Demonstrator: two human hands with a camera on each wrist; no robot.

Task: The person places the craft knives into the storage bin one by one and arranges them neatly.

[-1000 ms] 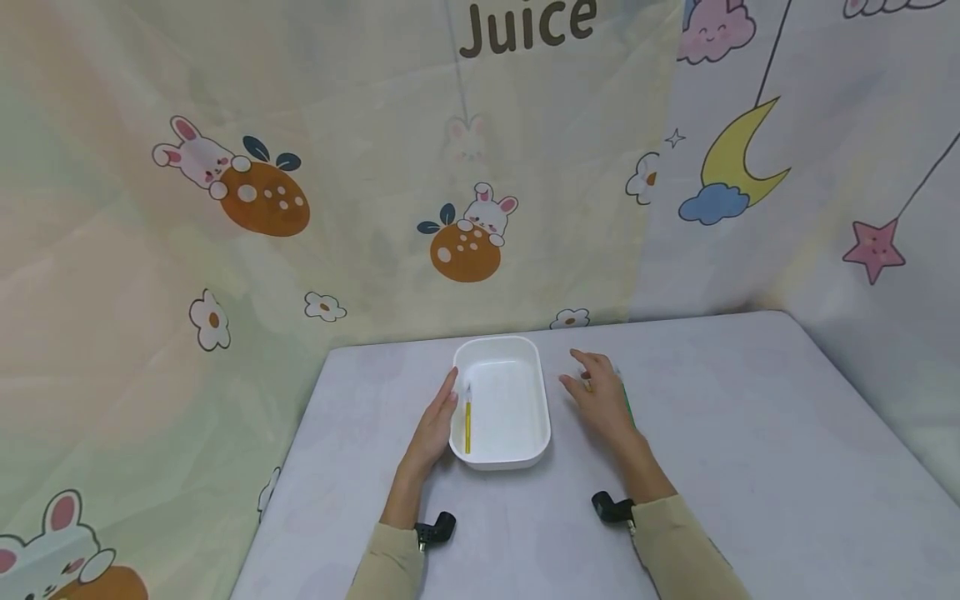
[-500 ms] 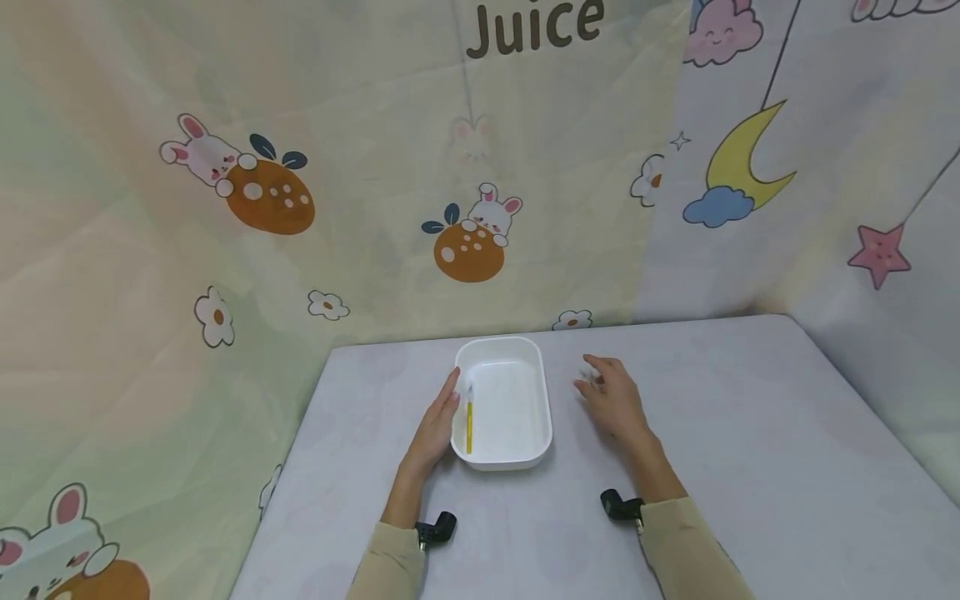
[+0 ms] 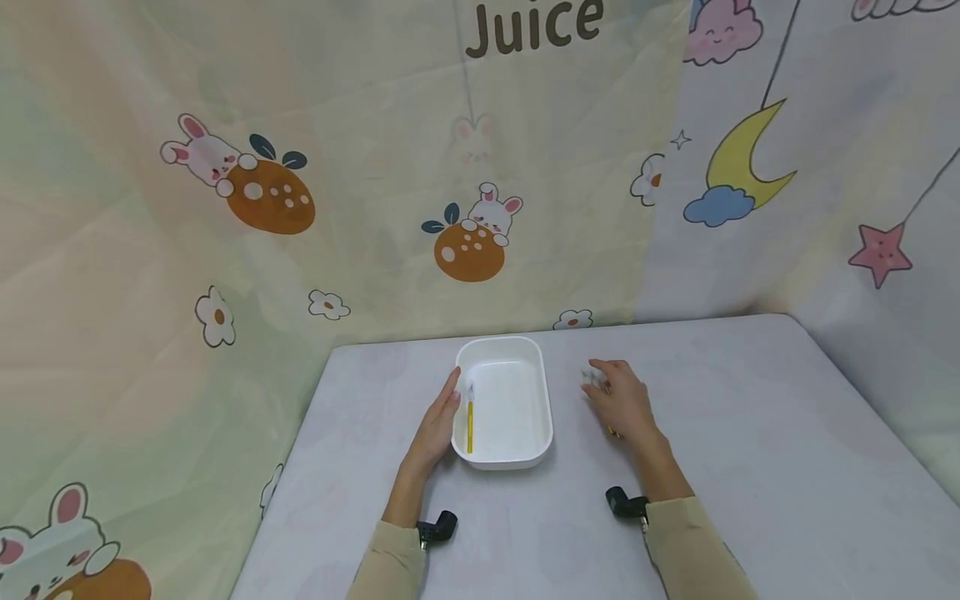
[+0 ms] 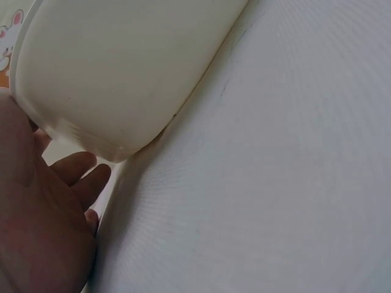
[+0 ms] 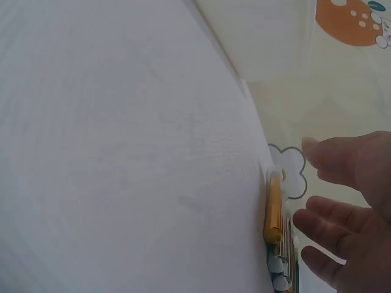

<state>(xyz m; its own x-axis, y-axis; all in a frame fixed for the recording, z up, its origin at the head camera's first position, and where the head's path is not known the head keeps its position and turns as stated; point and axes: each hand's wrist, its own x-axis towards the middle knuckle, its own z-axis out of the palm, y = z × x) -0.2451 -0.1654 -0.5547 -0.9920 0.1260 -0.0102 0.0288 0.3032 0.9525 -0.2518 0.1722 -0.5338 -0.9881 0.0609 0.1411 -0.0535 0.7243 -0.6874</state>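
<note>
A white plastic tray (image 3: 512, 408) stands on the table, with a slim yellow pen-like stick (image 3: 470, 427) lying along its left side, its upper end clear or whitish. My left hand (image 3: 433, 429) rests against the tray's left wall, fingers extended; the left wrist view shows the tray's outer side (image 4: 116, 73) beside my fingers. Right of the tray, my right hand (image 3: 624, 408) hovers with thumb and fingers apart. Under it lies a small bundle of similar sticks, mostly hidden in the head view. In the right wrist view a yellow-orange stick (image 5: 274, 213) is nearest, with several others behind.
White cloth covers the table (image 3: 750, 433). A printed curtain (image 3: 360, 208) with rabbits, flowers and a moon hangs behind and beside it. Each wrist carries a small black camera, the left camera (image 3: 437, 529) and the right camera (image 3: 626, 505).
My right hand has moved a little right and towards me, away from the tray, and now covers the green stick that showed beside it. My left hand and the tray stay in place.
</note>
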